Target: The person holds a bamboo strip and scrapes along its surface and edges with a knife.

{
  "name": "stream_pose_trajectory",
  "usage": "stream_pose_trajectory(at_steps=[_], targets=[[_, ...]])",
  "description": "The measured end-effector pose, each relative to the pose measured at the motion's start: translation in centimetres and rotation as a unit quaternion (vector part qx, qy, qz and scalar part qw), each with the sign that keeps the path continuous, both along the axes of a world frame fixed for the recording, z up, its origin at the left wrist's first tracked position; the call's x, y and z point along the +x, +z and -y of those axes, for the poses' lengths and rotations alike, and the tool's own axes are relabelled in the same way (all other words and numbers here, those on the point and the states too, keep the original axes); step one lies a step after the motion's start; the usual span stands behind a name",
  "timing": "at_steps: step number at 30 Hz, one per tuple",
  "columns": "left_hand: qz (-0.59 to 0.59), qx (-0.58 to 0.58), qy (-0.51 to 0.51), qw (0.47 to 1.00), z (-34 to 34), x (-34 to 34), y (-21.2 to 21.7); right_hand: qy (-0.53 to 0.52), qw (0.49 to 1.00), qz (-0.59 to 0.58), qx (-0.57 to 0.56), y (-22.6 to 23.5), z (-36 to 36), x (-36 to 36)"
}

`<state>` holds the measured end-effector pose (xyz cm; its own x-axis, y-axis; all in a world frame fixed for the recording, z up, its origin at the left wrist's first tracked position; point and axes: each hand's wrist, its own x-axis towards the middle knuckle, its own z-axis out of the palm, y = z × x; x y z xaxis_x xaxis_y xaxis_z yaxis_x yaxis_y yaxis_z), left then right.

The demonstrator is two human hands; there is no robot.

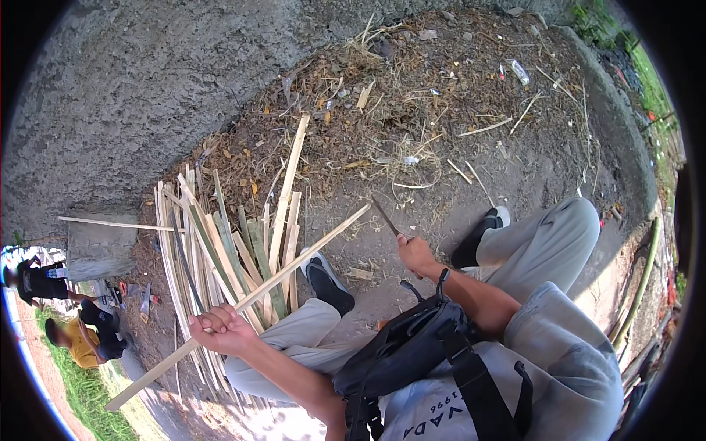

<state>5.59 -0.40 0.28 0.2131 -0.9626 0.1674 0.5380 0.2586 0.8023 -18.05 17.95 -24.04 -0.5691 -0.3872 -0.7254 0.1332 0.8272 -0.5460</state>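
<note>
My left hand (220, 329) is closed round a long, pale bamboo strip (294, 263). The strip runs slantwise, from the lower left up to a far end in front of me. In my right hand (417, 255) is a knife (385, 216), gripped by its handle, which my fingers mostly hide. Its dark, narrow blade points up and to the left, just right of the strip's far end; a small gap seems to part them. Beneath and beyond my left hand lies a heap of split bamboo strips (213, 242), some pale and some green-skinned.
A rough grey concrete wall (162, 95) rises at the far left. Dry leaves and shavings (412, 110) litter the ground ahead. My black shoes (329, 287) stand either side of the knife, and a black bag (404, 338) rests at my waist. Two people (81, 342) are off to the left.
</note>
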Motion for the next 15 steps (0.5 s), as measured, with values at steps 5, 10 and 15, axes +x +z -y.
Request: stream_pose_trajectory(at_steps=[5, 10, 15], targets=[[0.004, 0.004, 0.006, 1.0, -0.2, -0.1, 0.4, -0.038, 0.998, 0.049, -0.002, 1.3, 0.3, -0.2], [0.013, 0.002, 0.005, 1.0, -0.3, -0.4, 0.4, -0.049, 0.996, 0.079, -0.008, 0.0, 0.2, -0.6], [0.009, 0.008, 0.011, 1.0, -0.3, -0.4, 0.5, -0.073, 0.99, 0.119, -0.003, -0.3, 0.6, -0.5]])
